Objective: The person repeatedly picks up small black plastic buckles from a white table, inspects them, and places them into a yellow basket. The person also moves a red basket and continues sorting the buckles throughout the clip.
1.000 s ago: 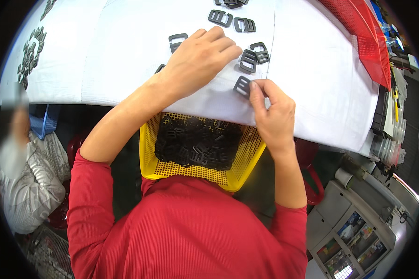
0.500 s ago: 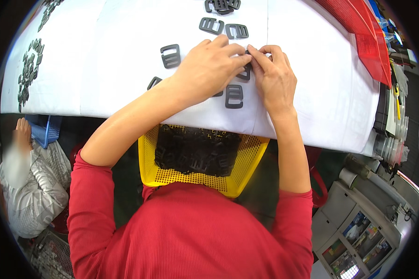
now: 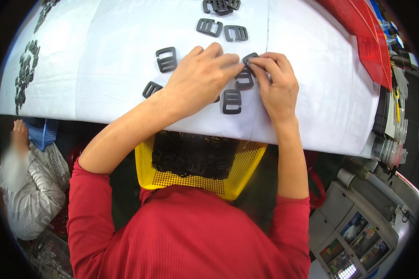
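A dark grey plastic buckle is pinched in the fingers of my right hand, just above the white tablecloth. My left hand is closed, its thumb and fingertips against the left side of that buckle; they partly hide it. Directly below lies another buckle, and nearer to me is a further buckle. Left of my left hand are a slotted buckle and one partly covered by my forearm. Beyond my hands, two buckles lie side by side, with a small heap of buckles behind.
A yellow basket full of black parts sits below the table edge, at my lap. Many buckles lie along the table's far left. A red mesh container stands at the right. Another person sits at lower left near a blue basket.
Both hands have shifted slightly, and the fingertips have drawn a little apart, so more of the buckle between them shows. The view has tilted slightly; the loose buckles stay in place.
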Tool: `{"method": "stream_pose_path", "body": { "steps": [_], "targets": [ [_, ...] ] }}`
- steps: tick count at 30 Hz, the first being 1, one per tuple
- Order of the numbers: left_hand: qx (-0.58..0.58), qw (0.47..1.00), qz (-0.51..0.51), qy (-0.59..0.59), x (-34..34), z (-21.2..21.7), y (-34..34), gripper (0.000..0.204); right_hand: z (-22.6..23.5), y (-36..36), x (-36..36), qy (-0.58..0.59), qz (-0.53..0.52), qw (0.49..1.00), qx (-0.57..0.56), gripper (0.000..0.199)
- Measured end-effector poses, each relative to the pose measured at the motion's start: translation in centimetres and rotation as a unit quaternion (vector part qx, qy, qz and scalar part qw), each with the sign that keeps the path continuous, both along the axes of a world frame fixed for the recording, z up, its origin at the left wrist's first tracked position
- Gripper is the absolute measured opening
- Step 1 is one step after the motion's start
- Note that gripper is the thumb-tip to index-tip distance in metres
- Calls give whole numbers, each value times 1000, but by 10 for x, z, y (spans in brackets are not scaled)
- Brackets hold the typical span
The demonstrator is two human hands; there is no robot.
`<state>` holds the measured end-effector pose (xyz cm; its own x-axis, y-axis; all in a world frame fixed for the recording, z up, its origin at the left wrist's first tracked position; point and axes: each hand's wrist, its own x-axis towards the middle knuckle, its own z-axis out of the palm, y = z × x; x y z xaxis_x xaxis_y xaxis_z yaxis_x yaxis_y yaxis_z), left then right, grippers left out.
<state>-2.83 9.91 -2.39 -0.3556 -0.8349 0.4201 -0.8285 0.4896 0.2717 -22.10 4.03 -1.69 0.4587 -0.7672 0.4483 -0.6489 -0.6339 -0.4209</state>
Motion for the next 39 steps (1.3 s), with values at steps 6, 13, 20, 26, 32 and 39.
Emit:
{"method": "stream_pose_path", "body": {
  "steps": [6,13,20,26,32,39],
  "targets": [
    [-17,998,56,-4,26,5,-11,33,6,-6,-11,6,-63,996,67,15],
    [-52,993,83,-72,49,-2,-33,31,19,-18,8,20,19,999,33,25],
    [71,990,62,-102,60,29,-17,25,10,-49,44,60,90,994,-33,17],
    [-95,991,78,-57,63,10,-79,36,-3,-96,73,2,73,994,-78,26],
    [-3,987,61,-149,85,4,-56,28,-2,-86,36,134,81,984,-82,24],
    [-38,991,122,-40,97,6,-81,26,9,-99,60,22,69,997,-16,17]
  ]
}}
